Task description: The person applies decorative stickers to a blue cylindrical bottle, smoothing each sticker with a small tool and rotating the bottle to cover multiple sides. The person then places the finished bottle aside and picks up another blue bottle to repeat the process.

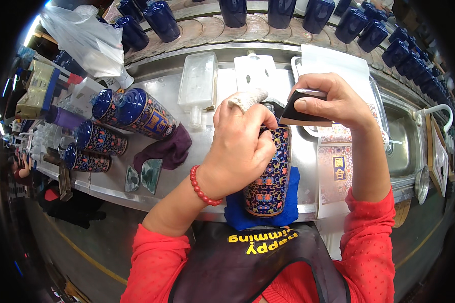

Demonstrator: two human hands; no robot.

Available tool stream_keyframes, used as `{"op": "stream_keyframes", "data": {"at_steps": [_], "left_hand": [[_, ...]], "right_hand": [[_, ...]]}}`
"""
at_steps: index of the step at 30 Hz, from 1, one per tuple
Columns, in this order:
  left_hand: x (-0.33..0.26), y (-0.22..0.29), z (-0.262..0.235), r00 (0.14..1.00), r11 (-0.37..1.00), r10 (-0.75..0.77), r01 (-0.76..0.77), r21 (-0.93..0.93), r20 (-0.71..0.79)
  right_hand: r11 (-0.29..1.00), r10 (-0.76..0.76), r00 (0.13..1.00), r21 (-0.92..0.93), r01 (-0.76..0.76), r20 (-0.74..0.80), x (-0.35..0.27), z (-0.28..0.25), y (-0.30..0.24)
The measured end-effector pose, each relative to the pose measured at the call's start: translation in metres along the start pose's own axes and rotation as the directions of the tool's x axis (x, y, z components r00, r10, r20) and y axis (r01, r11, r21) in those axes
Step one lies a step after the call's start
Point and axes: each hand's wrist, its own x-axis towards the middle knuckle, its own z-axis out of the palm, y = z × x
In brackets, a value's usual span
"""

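A blue bottle [271,177] with a dense flower pattern stands upright on a blue cloth [237,211] at the near edge of the steel bench [207,151]. My left hand [240,146] is wrapped around its neck and shoulder; a bandaged finger sticks up. Just right of the bottle's top, my right hand [333,101] pinches a small dark flat scraper-like card [303,108] between thumb and fingers. The bottle's mouth is hidden behind my left hand.
Several patterned blue bottles [141,113] lie on their sides at the left. A purple rag [167,149] lies beside them. Printed decal sheets [336,166] and a tray sit at the right, then a sink [404,141]. Plain dark blue bottles [162,20] line the far shelf. Clear flat bottles [199,83] lie mid-bench.
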Motion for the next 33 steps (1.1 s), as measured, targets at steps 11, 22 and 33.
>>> {"op": "stream_keyframes", "data": {"at_steps": [11, 22, 33], "left_hand": [[-0.005, -0.004, -0.010, 0.988, 0.988, -0.148, 0.150, -0.032, 0.052], [-0.003, -0.006, 0.002, 0.999, 0.999, 0.023, -0.021, 0.035, -0.030], [0.007, 0.004, 0.012, 0.990, 0.962, 0.128, -0.108, 0.252, -0.065]], "right_hand": [[0.990, -0.072, 0.954, -0.098, 0.105, 0.292, 0.036, -0.014, -0.008], [0.978, -0.141, 0.952, -0.114, 0.177, 0.272, 0.032, -0.017, -0.004], [0.980, -0.183, 0.909, -0.143, 0.139, -0.373, -0.018, 0.017, 0.009]]}}
